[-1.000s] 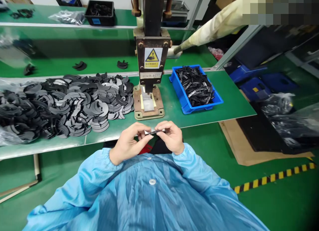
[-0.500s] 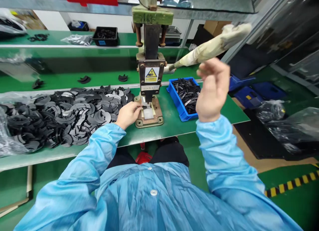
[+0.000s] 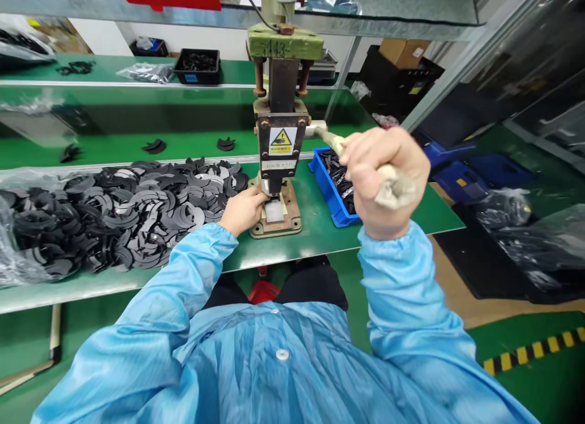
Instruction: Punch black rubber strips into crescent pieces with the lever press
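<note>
My right hand (image 3: 388,162) is wrapped around the cloth-covered lever (image 3: 397,191) of a hand press, its end poking out of my fist toward me. The press (image 3: 282,113) stands upright on the bench with a warning label on its front. At the left side of its base plate (image 3: 292,215), my left hand (image 3: 243,209) has its fingers pressed together under the ram (image 3: 275,185); whatever they pinch is hidden. A pale block (image 3: 275,211) sits on the base just in front of the ram.
Many dark crescent-shaped pieces (image 3: 123,211) lie heaped on plastic film at the left. A blue bin (image 3: 336,208) of thin black parts stands right of the press, partly behind my right hand. A few loose crescents (image 3: 154,146) lie farther back, below a black bin (image 3: 196,77).
My right hand, open and apart from the lever before, has closed around it. The lever has swung down and toward me. My left hand has moved slightly closer under the ram.
</note>
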{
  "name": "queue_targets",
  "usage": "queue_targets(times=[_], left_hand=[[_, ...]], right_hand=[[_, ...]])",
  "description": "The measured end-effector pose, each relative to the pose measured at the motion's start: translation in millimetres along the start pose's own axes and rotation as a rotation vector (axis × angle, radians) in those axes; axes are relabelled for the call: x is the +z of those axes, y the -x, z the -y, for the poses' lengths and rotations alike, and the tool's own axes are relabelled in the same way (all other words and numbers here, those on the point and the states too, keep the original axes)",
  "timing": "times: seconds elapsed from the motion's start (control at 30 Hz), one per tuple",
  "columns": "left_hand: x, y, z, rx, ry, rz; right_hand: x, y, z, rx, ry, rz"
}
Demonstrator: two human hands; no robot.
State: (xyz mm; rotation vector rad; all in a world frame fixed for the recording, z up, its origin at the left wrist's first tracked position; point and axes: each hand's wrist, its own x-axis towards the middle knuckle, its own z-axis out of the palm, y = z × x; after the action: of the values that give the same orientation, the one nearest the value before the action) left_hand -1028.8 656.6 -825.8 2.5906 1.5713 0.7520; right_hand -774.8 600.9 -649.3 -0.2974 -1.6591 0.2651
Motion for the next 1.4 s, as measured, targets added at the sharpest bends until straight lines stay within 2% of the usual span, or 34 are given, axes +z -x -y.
queue_targets(times=[0.1,0.23,0.33,0.4,0.5,0.57,0.63,0.7,0.77,0.83,0.9,0.97,1.07,1.2,1.4], left_hand=[[1.8,-1.4,1.8,0.023,0.013,-0.007],[3.2,-2.4,3.7,0.019,0.046,0.004],[-0.6,3.8,-0.7,0.007,0.063,-0.007],[-5.8,18.0,-8.9,-0.003,0.091,-0.034],[-12.1,58.3,-27.1,0.025,0.187,-0.069],[-12.2,94.1,-38.3,0.052,0.250,-0.080],[-9.7,131.8,-42.8,0.021,0.262,-0.094],[-7.9,167.1,-37.1,-0.081,0.219,-0.130],[-8.9,196.4,-21.9,-0.218,0.132,-0.197],[-12.7,217.7,-2.8,-0.346,0.013,-0.264],[-17.7,231.2,12.8,-0.440,-0.112,-0.279],[-21.1,238.5,20.0,-0.474,-0.202,-0.239],[-20.0,242.8,16.1,-0.431,-0.245,-0.181],[-9.6,243.8,6.1,-0.306,-0.159,-0.153],[-4.0,241.6,4.7,-0.191,-0.091,-0.149]], right_hand=[[-0.9,32.7,-0.5,-0.015,0.093,0.014],[-0.8,76.0,-16.0,-0.073,0.201,-0.023],[0.6,94.2,-25.5,-0.065,0.247,-0.068],[1.7,97.6,-28.1,-0.071,0.245,-0.089],[3.6,96.0,-31.3,-0.107,0.220,-0.120],[5.5,94.5,-35.5,-0.137,0.195,-0.160],[8.3,93.9,-40.8,-0.161,0.170,-0.209],[11.5,94.1,-45.2,-0.169,0.157,-0.252],[14.4,94.5,-48.1,-0.169,0.147,-0.293],[16.7,94.8,-49.8,-0.159,0.138,-0.335],[18.1,94.8,-50.7,-0.158,0.135,-0.360],[19.0,94.5,-51.2,-0.160,0.140,-0.366],[20.0,94.1,-51.5,-0.158,0.142,-0.370],[20.6,94.3,-51.6,-0.155,0.127,-0.387],[18.9,95.3,-47.0,-0.168,0.141,-0.308]])
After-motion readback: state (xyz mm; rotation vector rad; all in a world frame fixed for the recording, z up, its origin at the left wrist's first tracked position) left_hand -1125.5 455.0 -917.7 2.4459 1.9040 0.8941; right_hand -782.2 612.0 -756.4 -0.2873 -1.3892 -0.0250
